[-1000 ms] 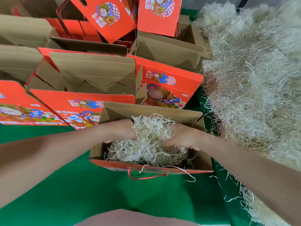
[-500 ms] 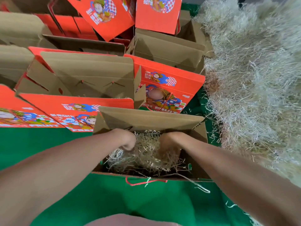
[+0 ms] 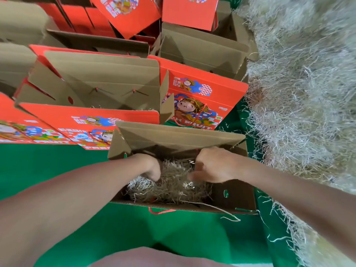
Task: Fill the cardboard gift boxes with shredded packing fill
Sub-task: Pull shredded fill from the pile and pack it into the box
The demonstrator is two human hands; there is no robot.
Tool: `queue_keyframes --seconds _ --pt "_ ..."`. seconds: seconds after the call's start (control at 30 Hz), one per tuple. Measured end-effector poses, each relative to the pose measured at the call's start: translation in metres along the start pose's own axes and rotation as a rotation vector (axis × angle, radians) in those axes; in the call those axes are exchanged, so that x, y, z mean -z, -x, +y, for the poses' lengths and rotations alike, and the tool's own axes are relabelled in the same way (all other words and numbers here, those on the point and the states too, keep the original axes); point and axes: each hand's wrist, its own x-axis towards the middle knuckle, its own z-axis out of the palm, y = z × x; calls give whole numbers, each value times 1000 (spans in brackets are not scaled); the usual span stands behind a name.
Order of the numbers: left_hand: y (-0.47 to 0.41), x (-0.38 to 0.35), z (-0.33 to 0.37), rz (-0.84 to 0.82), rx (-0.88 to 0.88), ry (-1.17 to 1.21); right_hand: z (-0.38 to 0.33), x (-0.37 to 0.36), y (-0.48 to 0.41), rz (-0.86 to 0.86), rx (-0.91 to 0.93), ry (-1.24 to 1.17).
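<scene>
Left hand (image 3: 152, 168): fingers sunk knuckle-deep in the shredded fill (image 3: 173, 187); grip hidden by the strands, cannot tell if it clasps any. Right hand (image 3: 215, 166): fingers curled loosely just above the fill, motion-blurred; cannot tell whether that grip holds strands.

Fill is thin, pale, straw-like, tangled into a springy wad. It lies low in the open gift box (image 3: 237, 197), toward the left and middle; the right end shows bare wall. Box interior is plain brown corrugated card, flaps folded up at the far side. A red twisted cord handle (image 3: 160, 211) loops over the near rim, and a long stray strand (image 3: 221, 211) trails out beside it.

Worktop (image 3: 57, 170) is covered in smooth green cloth, with open room to the left and in front of the box.

Behind stand more orange boxes (image 3: 202, 89) with a cartoon figure, a checked pattern and "FRUIT" in white letters; other lettering is too small to read. On the right, a large loose pile (image 3: 300, 93) of the same fill comes right up beside the box.
</scene>
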Motion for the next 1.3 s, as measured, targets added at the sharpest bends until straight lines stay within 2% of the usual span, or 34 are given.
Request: queue_keyframes --seconds 0.07,0.13,0.23,0.33,0.4,0.47,0.6,0.7,0.77,0.9,1.0,1.1,1.2,1.3 --pt "-1 -1 0 13 -26 56 -12 2 9 -252 -3 -226" --pt "2 1 -2 22 -56 22 -16 -1 13 -364 64 -253" --pt "1 3 -12 124 -82 58 -18 -7 11 -344 145 -234" --pt "12 5 -13 245 -57 53 -17 3 3 -227 99 -272" --pt "18 5 -14 274 -62 7 -13 13 0 -209 61 -311" --pt "25 11 -19 195 -109 124 -8 19 2 -267 49 -298" --pt "46 18 -19 -22 -416 485 -7 12 9 -424 35 -264" --pt "55 13 -4 -184 -541 453 -14 1 8 -398 37 -257" --pt "54 9 4 -161 -559 428 -16 -4 6 -348 47 -276" --pt "56 9 6 -12 -565 466 -13 -2 7 -237 57 -367" --pt "58 12 1 -85 -581 521 -6 4 11 -259 8 -469" --pt "60 10 1 -138 -605 599 0 9 20 -384 -4 -456" --pt "59 8 2 -212 -647 764 -1 8 24 -387 22 -443" --pt "61 8 2 -176 -657 624 -4 5 23 -357 49 -441"
